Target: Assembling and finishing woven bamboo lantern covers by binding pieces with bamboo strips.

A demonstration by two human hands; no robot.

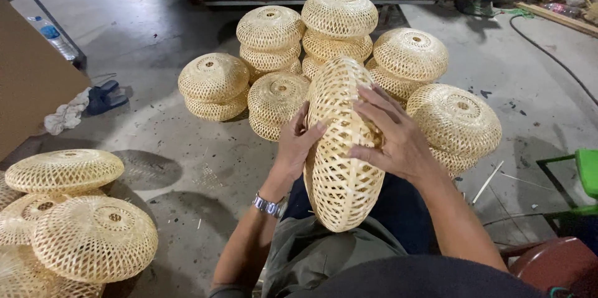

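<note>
A stained grey concrete floor (187, 167) is stretching out toward a metal-framed wall, with stacked woven bamboo shades (339, 14) piling up ahead and more shades (93, 236) lying at the lower left — those are running off the frame's edge. The person's lap is lying mostly hidden beneath a woven bamboo shade (339, 173) standing on edge there. The left hand (298, 142) is curling against its left side, while the right hand (395, 133) is pressing spread fingers across its right face.

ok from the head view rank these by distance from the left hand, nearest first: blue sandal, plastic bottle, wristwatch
1. wristwatch, on the wrist of the left hand itself.
2. blue sandal, on the floor off to the left.
3. plastic bottle, farther back at far left, by the board.
</note>
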